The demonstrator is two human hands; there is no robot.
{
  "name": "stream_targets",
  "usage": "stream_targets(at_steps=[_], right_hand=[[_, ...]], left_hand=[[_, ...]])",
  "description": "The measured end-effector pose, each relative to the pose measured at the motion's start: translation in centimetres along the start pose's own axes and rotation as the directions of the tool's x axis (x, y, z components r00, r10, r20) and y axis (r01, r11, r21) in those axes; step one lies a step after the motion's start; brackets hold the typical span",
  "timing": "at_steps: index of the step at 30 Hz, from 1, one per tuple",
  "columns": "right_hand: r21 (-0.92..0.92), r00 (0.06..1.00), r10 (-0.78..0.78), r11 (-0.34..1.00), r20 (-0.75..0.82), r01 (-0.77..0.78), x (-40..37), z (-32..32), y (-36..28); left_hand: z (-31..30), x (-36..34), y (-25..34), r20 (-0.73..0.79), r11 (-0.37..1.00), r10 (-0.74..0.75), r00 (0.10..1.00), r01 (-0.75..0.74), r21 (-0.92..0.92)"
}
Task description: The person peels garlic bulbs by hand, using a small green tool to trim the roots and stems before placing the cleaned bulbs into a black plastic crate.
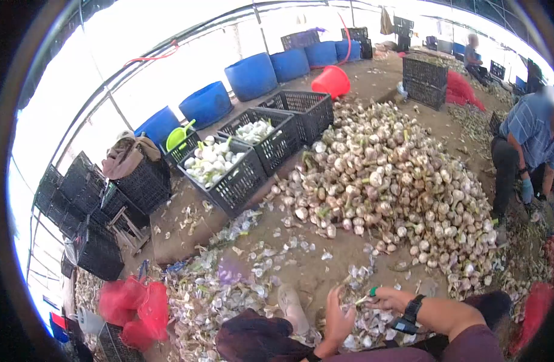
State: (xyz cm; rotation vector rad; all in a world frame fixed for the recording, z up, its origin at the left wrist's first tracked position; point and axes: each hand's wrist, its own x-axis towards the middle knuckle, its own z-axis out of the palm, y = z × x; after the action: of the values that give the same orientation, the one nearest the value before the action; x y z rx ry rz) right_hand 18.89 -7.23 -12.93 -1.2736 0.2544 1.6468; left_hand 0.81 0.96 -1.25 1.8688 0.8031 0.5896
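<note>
**Garlic stem (362,300), pale green**
Best handled, by judgement: firm pinch near one end, light steadying from opposite. Left hand (338,318): fingers parted, nothing visible in grip. Right hand (390,300): fingertips apparently closed on stem. Stem position: between hands, nearer the right; garlic heap (385,175) beyond.

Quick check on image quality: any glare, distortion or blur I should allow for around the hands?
Head view: glare washes the background behind the blue tubs to white; head view: wide-angle bending near the edges, corners black; head view: left hand and right hand look slightly soft, fine detail hard to read; head view: garlic pile fairly evenly lit, no hard shadows.
</note>
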Motion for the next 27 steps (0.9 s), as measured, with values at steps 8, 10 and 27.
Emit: stream_targets(at_steps=[8,10,27], right_hand=[[-0.586,0.316,-0.890,0.070,0.330,0.808,-5.9,23.9,-25.6],[-0.566,0.046,-0.984,-0.061,0.172,0.822,3.7,26.1,-24.5],[-0.555,0.314,-0.491,0.816,-0.813,-0.163,2.8,-22.3,-4.8]], left_hand=[[1.1,0.8,-0.1,-0.087,0.914,-0.188,0.978,0.141,-0.381],[0.8,1.0,2.1,-0.066,0.878,-0.279,0.958,0.227,-0.421],[7.3,3.1,0.1,0.118,0.764,-0.516,0.848,0.518,-0.385]])
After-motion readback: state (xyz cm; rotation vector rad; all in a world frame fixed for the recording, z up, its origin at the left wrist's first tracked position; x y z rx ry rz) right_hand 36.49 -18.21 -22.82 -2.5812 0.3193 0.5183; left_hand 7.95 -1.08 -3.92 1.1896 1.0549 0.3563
